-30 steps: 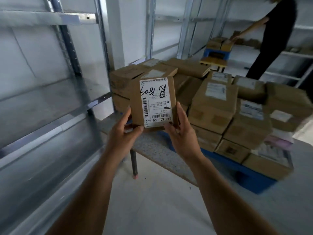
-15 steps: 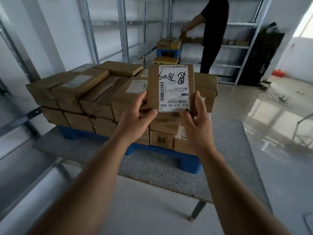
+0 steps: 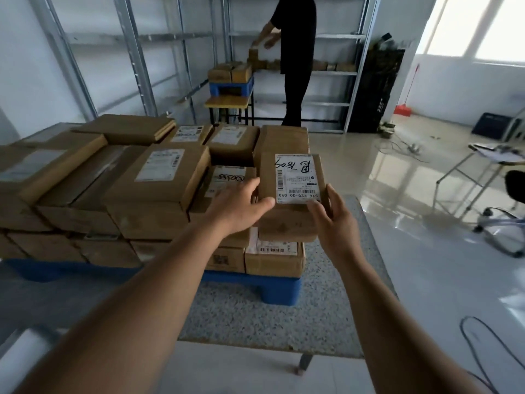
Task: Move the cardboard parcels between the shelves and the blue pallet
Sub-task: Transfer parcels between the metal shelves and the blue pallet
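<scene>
Hands: the left hand [image 3: 240, 204] and right hand [image 3: 336, 223] grip a small cardboard parcel [image 3: 292, 177] by its near corners, one on each side.
Parcel: label facing up, at the right end of the stack of parcels [image 3: 127, 183], just above the top box.
Pallet: the blue pallet [image 3: 279, 290] bears the stack on a speckled grey table [image 3: 255, 317].
Background: metal shelves [image 3: 332, 72] line the far wall; a person in black [image 3: 295, 52] handles boxes there.

Brown cardboard parcels [image 3: 159, 191] with white barcode labels [image 3: 297, 177] sit on a blue pallet [image 3: 279, 290].
</scene>
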